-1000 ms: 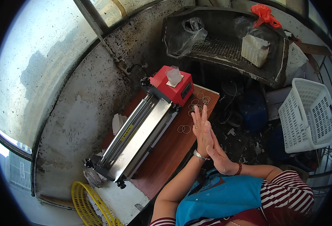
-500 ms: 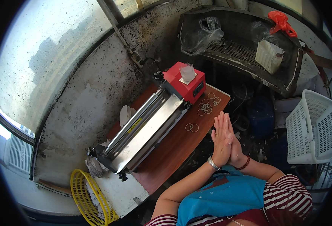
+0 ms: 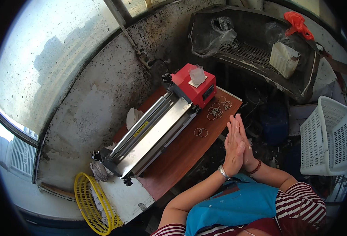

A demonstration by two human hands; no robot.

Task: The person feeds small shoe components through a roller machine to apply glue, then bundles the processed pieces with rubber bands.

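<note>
Palm to palm, my two hands meet in front of my body at the table's right edge. My left hand (image 3: 233,152), with a silver bracelet on the wrist, has its fingers stretched out and pointing away from me. Against it lies my right hand (image 3: 249,155), mostly behind the left, with a red-brown beaded bracelet; its fingers are straight too. Whitish smears show on the skin. Nothing is visible between the palms. Nearest to the fingertips are several thin pale rings (image 3: 215,112) on the brown table (image 3: 189,157), with two overlapping rings (image 3: 200,132) nearer me.
A red-ended roller machine (image 3: 154,137) lies across the table, a clear cup (image 3: 197,75) on top. The yellow basket (image 3: 79,196) is at lower left, the white crate (image 3: 323,165) at right. A dark perforated tray (image 3: 252,51) at the back holds bags and a whitish container (image 3: 284,59).
My hands have slid slightly against each other, still palm to palm. The whole view has shifted a little; the things on the table stay in place.
</note>
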